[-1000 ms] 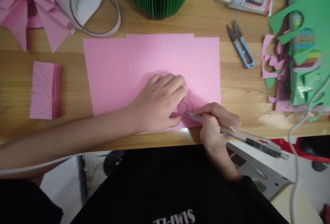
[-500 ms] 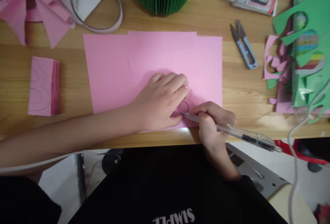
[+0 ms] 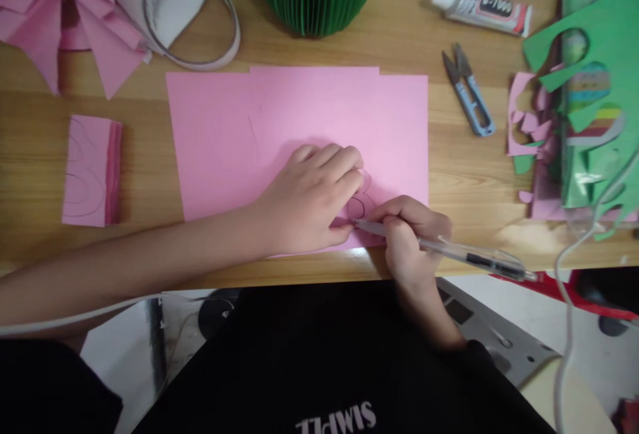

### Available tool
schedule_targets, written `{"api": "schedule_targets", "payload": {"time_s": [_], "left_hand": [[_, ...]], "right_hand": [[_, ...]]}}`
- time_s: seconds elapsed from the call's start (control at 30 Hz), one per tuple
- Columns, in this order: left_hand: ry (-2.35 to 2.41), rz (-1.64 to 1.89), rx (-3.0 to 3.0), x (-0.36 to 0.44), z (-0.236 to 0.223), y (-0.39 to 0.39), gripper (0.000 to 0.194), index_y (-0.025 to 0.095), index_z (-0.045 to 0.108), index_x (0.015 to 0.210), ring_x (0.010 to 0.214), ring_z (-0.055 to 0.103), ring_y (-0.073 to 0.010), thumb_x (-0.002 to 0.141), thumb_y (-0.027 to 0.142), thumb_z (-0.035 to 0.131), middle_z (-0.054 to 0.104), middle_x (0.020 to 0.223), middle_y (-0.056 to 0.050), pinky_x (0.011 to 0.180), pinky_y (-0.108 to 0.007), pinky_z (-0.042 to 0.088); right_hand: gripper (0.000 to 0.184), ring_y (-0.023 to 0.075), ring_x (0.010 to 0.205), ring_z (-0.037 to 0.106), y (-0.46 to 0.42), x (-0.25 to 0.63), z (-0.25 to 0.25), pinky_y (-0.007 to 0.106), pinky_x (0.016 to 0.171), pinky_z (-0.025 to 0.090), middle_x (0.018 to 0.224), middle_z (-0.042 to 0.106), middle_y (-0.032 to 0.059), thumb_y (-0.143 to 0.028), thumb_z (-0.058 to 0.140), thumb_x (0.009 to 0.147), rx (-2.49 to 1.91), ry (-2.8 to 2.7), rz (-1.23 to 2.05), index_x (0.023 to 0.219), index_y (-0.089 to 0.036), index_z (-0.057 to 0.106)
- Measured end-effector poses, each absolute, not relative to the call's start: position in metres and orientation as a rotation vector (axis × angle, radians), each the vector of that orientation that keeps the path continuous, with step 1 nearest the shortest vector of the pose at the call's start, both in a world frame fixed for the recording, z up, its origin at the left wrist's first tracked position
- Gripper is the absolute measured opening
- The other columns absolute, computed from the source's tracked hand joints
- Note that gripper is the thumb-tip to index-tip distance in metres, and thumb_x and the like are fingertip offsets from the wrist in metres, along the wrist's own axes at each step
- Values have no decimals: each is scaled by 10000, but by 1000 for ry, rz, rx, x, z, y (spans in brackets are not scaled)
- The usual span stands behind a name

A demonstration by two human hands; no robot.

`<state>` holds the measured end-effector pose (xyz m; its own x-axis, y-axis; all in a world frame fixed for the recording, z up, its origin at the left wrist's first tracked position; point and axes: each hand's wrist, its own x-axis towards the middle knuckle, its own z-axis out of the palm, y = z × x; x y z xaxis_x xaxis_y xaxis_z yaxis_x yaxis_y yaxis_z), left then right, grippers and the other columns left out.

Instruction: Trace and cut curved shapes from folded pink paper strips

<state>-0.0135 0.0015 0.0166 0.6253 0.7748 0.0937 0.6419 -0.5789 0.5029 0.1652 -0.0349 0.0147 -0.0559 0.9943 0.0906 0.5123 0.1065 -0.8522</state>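
Observation:
Layered sheets of pink paper [image 3: 214, 141] lie on the wooden table in front of me. My left hand [image 3: 317, 198] presses down on the paper, its fingers curled and thumb against the surface; what lies under the palm is hidden. My right hand [image 3: 414, 237] is closed around a clear-barrelled pen [image 3: 474, 257], whose tip touches the pink paper beside my left thumb. Dark curved lines [image 3: 357, 208] show on the pink paper between the two hands. At the left lies a thick folded pink paper block [image 3: 84, 171] with curved outlines drawn on it.
A roll of tape [image 3: 229, 51], a pink paper bow [image 3: 90, 34] and a green honeycomb paper ball [image 3: 314, 4] stand along the back. Rightward are thread snips [image 3: 469, 91], a glue tube [image 3: 482, 13], pink and green paper scraps [image 3: 536, 124] and a white cable [image 3: 564, 287].
The pen's back end has swung slightly upward and left while its tip stays near the left thumb. My left hand keeps its place; the whole view has shifted slightly.

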Motion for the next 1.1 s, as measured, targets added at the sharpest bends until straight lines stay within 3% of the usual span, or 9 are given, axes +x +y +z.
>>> {"api": "schedule_targets", "payload": {"time_s": [0.5, 1.1], "left_hand": [[1127, 380, 2410, -14, 19, 2, 274, 160, 576, 959, 1056, 535, -290, 745, 312, 654, 605, 1152, -105, 856, -408, 373], [1132, 376, 2405, -13, 19, 2, 261, 164, 570, 941, 1068, 528, -285, 750, 312, 667, 599, 1151, -101, 866, -401, 370]], "right_hand": [[234, 86, 426, 503, -33, 164, 16, 206, 416, 388, 503, 606, -44, -111, 439, 691, -1507, -1643, 866, 583, -185, 632], [231, 93, 418, 476, -38, 165, 16, 219, 403, 359, 486, 567, -44, -108, 432, 685, -1568, -1605, 612, 578, -193, 618]]}}
